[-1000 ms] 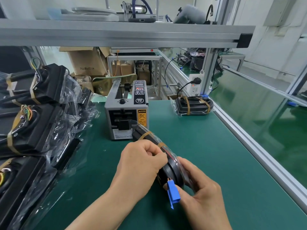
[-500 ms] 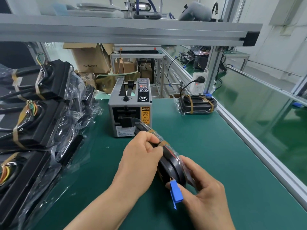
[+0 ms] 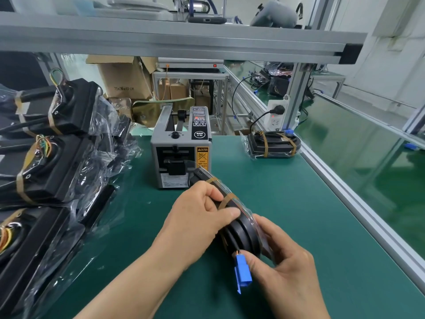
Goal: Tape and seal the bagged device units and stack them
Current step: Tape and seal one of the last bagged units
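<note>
Held unit: bagged device unit (image 3: 241, 231), tilted above the near-centre table (image 3: 299, 215).
Left hand (image 3: 197, 217): fingers (image 3: 226, 214) curled over its top, on a brown tape band (image 3: 227, 200).
Right hand (image 3: 282, 261): fingers curled round its near end, touching the blue connector (image 3: 242, 272).
In the way: tape dispenser (image 3: 180, 153) just behind; stacked bagged units (image 3: 57, 143) at left; taped unit (image 3: 273, 145) far right.
Writing: "CAUTION" and "SEMI" on the dispenser; "75x36x40 cm" on the cardboard box (image 3: 122, 81).

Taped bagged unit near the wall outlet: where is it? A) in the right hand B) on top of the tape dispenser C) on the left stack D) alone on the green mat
D: the taped unit lies flat on the green mat, right of the tape dispenser.
</note>
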`<state>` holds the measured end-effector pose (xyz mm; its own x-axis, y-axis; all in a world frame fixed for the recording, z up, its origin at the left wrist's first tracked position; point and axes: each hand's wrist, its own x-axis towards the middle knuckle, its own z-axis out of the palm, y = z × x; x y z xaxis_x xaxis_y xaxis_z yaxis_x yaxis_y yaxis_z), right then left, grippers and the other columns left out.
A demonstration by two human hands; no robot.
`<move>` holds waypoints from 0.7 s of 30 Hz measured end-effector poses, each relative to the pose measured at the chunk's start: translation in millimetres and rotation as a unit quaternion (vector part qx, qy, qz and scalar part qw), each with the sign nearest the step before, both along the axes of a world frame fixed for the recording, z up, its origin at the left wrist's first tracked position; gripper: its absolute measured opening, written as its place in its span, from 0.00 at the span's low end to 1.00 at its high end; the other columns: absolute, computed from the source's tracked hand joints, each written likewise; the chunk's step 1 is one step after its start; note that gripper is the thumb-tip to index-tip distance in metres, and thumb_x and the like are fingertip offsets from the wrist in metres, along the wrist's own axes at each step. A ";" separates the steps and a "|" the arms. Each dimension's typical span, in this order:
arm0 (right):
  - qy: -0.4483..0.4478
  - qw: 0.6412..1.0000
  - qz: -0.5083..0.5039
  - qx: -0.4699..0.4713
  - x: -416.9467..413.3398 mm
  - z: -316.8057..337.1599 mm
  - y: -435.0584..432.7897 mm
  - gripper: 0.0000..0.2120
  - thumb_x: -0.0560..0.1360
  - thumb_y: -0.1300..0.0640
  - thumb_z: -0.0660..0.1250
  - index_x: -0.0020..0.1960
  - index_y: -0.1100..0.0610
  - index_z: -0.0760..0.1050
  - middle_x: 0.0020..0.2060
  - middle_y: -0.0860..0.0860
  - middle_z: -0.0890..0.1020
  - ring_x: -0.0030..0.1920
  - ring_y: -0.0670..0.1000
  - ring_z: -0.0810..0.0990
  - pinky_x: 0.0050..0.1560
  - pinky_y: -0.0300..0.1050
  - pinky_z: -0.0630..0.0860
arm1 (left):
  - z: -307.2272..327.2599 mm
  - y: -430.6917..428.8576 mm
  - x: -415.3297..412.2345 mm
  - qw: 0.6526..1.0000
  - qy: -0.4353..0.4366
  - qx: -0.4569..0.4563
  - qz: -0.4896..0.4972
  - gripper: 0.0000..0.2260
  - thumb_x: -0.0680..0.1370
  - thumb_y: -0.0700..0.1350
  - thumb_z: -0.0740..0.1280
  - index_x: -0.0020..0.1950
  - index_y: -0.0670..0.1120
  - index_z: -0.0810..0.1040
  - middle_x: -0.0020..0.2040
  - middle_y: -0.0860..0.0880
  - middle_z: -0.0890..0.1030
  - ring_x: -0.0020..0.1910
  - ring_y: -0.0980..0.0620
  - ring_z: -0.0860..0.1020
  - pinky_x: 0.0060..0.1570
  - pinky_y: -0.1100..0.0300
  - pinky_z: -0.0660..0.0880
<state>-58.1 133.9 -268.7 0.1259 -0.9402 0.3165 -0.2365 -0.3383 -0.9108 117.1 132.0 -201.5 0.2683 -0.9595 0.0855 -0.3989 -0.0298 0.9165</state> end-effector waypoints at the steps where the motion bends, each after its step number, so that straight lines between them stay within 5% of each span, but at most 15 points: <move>1: 0.003 1.000 0.003 0.005 -0.6 0.7 -0.1 0.33 0.59 0.66 0.84 0.55 0.40 0.80 0.49 0.36 0.85 0.51 0.39 0.84 0.51 0.26 0.75 | 0.7 1.2 1.5 1.000 -0.003 0.006 -0.016 0.12 0.70 0.50 0.77 0.44 0.54 0.75 0.26 0.58 0.72 0.26 0.60 0.68 0.31 0.67 0.68; 6: 0.027 0.998 0.037 0.037 -3.4 16.6 1.6 0.30 0.60 0.65 0.83 0.58 0.47 0.82 0.50 0.41 0.86 0.52 0.43 0.85 0.55 0.34 0.78 | 2.5 2.5 7.9 0.998 -0.015 0.027 -0.047 0.13 0.70 0.50 0.77 0.46 0.56 0.74 0.30 0.58 0.74 0.28 0.61 0.70 0.37 0.62 0.69; 11: 0.049 0.996 0.062 0.052 -12.4 53.9 -13.5 0.22 0.69 0.57 0.76 0.60 0.40 0.79 0.55 0.34 0.83 0.59 0.36 0.80 0.58 0.30 0.75 | -0.9 6.2 3.6 0.998 0.023 0.024 -0.050 0.10 0.73 0.52 0.72 0.45 0.63 0.72 0.31 0.57 0.75 0.29 0.61 0.71 0.37 0.61 0.69; 14: 0.141 0.987 0.069 0.037 5.4 75.9 -31.6 0.26 0.68 0.43 0.73 0.66 0.41 0.75 0.58 0.34 0.81 0.61 0.31 0.75 0.64 0.35 0.72 | -0.8 5.5 2.8 0.997 0.060 0.025 -0.049 0.07 0.78 0.48 0.67 0.46 0.61 0.75 0.31 0.56 0.77 0.30 0.59 0.72 0.37 0.59 0.71; 17: 0.255 0.961 0.096 0.050 26.1 88.3 -54.1 0.31 0.70 0.41 0.72 0.71 0.42 0.69 0.63 0.35 0.76 0.63 0.33 0.73 0.66 0.35 0.69 | 4.3 1.6 7.6 0.989 0.144 0.014 -0.034 0.08 0.80 0.42 0.64 0.46 0.52 0.81 0.30 0.54 0.78 0.27 0.57 0.71 0.33 0.66 0.71; 21: 0.298 0.936 0.169 0.086 34.5 88.2 -65.8 0.16 0.73 0.40 0.69 0.58 0.44 0.76 0.46 0.38 0.84 0.48 0.36 0.80 0.50 0.29 0.74 | 5.4 -26.3 34.2 0.944 0.311 -0.017 0.113 0.06 0.77 0.43 0.69 0.42 0.43 0.84 0.28 0.52 0.76 0.24 0.57 0.67 0.26 0.67 0.65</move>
<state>-23.6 68.2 -180.5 0.5314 -0.8452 -0.0573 -0.6252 -0.3455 -0.6998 151.3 105.7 -196.1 0.4744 -0.8714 -0.1249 0.2284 -0.0152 0.9734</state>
